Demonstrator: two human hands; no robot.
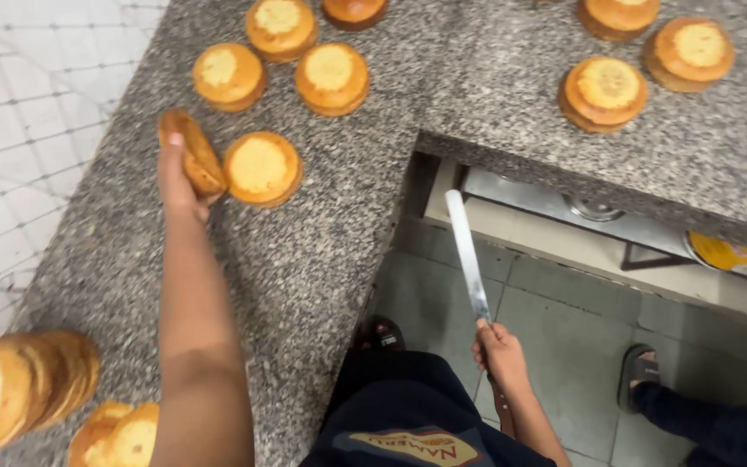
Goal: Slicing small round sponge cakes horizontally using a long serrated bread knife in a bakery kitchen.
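Here we see the left hand (176, 177) stretched out over the speckled granite counter (304, 259), its fingers wrapped around a round golden cake (194, 156) held tilted on edge. That cake sits just beside a flat one (261, 168) lying on the stone, and the two look close to touching. Three more rounds (280, 60) lie farther along the counter, and another group (641, 52) rests on the far right section. The right hand (499, 346) hangs low over the tiled floor (564, 320), clenched around the handle of a long flat knife (467, 255) whose blade points up and away. Near the bottom left, sliced cake rounds (19, 389) stand stacked on edge.
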